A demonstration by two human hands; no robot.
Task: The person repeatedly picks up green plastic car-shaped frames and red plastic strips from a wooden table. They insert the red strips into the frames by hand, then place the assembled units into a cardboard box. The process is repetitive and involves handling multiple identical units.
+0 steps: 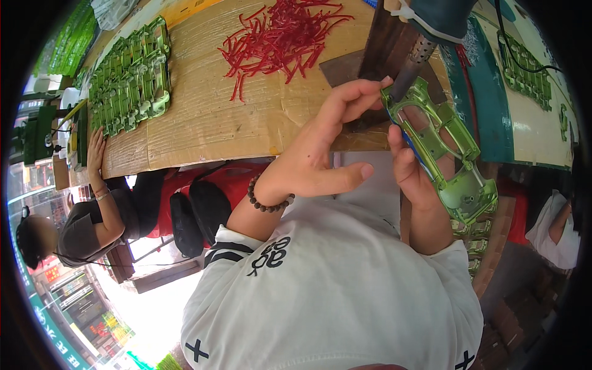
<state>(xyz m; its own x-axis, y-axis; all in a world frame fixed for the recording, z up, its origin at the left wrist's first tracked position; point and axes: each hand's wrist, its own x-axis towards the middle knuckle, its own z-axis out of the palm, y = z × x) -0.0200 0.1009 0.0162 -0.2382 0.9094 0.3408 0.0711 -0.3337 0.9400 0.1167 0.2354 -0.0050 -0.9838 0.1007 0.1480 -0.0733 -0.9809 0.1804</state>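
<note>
A translucent green plastic frame (445, 132) with large oval openings is tilted in front of me, and a blue edge shows along its left side. My right hand (412, 169) grips it from below along that left edge. At the frame's upper end, the fingertips of my left hand (324, 145) touch or nearly touch the corner. The left thumb is stretched apart, off the frame. Just beside those fingertips, the dark nozzle of a heat gun (424, 54) points down at the frame's upper corner.
Loose red strips (280, 40) are heaped on the cardboard-covered table (203, 98). Rows of similar green frames (131, 80) lie at the left, with more (524, 71) at the far right. A brown stand (382, 46) is beside the heat gun. Another person (92, 216) sits at left, hand on the table edge.
</note>
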